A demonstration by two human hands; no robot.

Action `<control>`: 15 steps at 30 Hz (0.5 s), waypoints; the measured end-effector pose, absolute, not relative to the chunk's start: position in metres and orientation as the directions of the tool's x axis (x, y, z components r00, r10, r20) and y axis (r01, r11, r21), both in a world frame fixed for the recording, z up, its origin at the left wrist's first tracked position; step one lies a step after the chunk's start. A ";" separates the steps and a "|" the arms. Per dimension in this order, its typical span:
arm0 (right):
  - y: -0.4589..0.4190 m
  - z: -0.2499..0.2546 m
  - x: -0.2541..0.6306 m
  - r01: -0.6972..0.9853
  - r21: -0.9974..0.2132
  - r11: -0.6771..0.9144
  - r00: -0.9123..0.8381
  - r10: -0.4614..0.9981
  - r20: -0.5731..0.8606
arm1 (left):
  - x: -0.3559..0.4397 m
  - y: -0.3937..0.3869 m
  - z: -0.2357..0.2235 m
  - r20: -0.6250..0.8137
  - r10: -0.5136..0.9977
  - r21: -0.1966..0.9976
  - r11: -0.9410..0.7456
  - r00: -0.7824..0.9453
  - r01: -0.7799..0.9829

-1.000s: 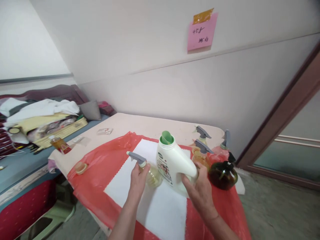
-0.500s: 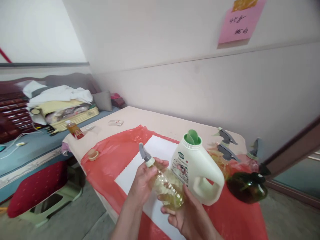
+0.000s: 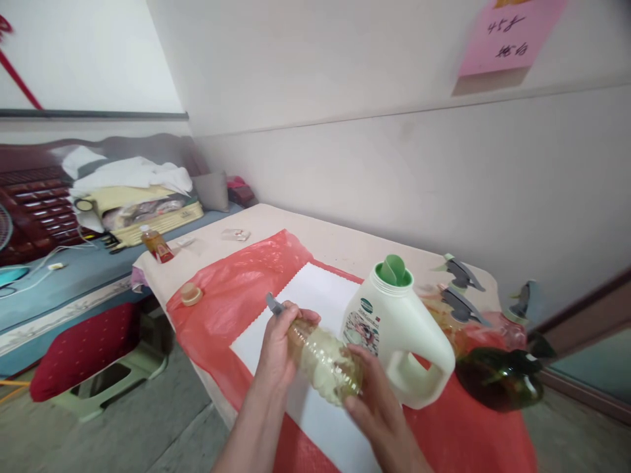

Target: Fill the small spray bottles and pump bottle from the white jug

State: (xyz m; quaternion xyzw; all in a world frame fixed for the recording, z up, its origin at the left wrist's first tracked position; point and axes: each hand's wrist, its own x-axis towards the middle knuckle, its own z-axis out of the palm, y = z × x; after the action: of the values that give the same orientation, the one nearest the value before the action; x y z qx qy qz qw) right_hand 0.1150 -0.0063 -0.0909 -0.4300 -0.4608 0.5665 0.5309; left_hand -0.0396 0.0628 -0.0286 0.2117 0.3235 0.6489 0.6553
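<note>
A clear spray bottle (image 3: 323, 361) with pale yellow-green liquid is tilted over the table, its grey trigger head pointing up and left. My left hand (image 3: 282, 335) is closed around the neck, just below the trigger. Around the base end, my right hand (image 3: 372, 394) grips the bottle with thumb and fingers. Just right of it stands a pale green detergent jug (image 3: 401, 328) without its cap, its green spout showing. Beneath the bottle lies a white sheet (image 3: 315, 289) with a scalloped edge, on red plastic (image 3: 236, 269).
A beige cap (image 3: 191, 294) sits on the red plastic at left. Several grey-triggered spray bottles (image 3: 461, 305) and a dark green bottle (image 3: 497, 378) crowd the table's right end. An amber bottle (image 3: 156, 244) stands at the far left edge. A red-topped stool (image 3: 89, 348) is on the floor.
The spray bottle has tipped closer to level and rolled in my hands, its trigger head now lower and further left. My view has shifted slightly left.
</note>
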 end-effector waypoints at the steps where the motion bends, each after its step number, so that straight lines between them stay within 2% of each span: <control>1: -0.006 -0.085 0.115 -0.344 -0.919 -0.195 -0.207 0.970 -0.128 | -0.041 0.062 -0.028 -0.122 0.992 0.712 0.068 -0.028 -0.699; 3: -0.007 -0.076 0.115 -0.469 -0.752 -0.463 -0.450 0.858 -0.248 | -0.043 0.061 -0.027 -0.076 0.996 0.756 0.088 0.046 -0.649; 4: -0.007 -0.073 0.114 -0.471 -0.721 -0.508 -0.517 0.821 -0.241 | -0.043 0.059 -0.026 -0.060 0.994 0.779 0.101 0.086 -0.619; 5: -0.006 -0.072 0.113 -0.452 -0.744 -0.492 -0.538 0.816 -0.213 | -0.043 0.059 -0.026 -0.050 0.992 0.802 0.110 0.118 -0.588; 7: -0.006 -0.077 0.113 -0.331 -0.893 -0.304 -0.421 0.895 -0.148 | -0.042 0.057 -0.026 -0.044 0.989 0.844 0.114 0.144 -0.524; 9: -0.004 -0.089 0.113 -0.019 -0.999 -0.033 -0.185 0.982 -0.029 | -0.039 0.057 -0.027 -0.056 0.992 0.875 0.103 0.111 -0.473; 11: -0.002 -0.101 0.113 0.330 -0.933 0.142 -0.022 0.990 0.143 | -0.034 0.057 -0.029 -0.085 0.996 0.888 0.087 0.026 -0.451; 12: -0.002 -0.106 0.113 0.438 -0.880 0.185 -0.001 0.979 0.205 | -0.032 0.058 -0.030 -0.101 0.995 0.887 0.081 -0.020 -0.455; 13: -0.002 -0.110 0.113 0.498 -0.842 0.206 -0.004 0.972 0.235 | -0.030 0.059 -0.032 -0.116 0.992 0.881 0.076 -0.058 -0.467; 15: -0.001 -0.113 0.112 0.537 -0.820 0.196 -0.040 0.977 0.207 | -0.028 0.061 -0.034 -0.129 0.987 0.861 0.062 -0.099 -0.505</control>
State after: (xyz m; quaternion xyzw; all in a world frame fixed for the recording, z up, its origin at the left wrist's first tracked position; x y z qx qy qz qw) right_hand 0.1119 -0.0011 -0.1135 -0.5694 -0.6651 0.2789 0.3946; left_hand -0.0283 0.0610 -0.0338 0.2945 0.4092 0.6182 0.6030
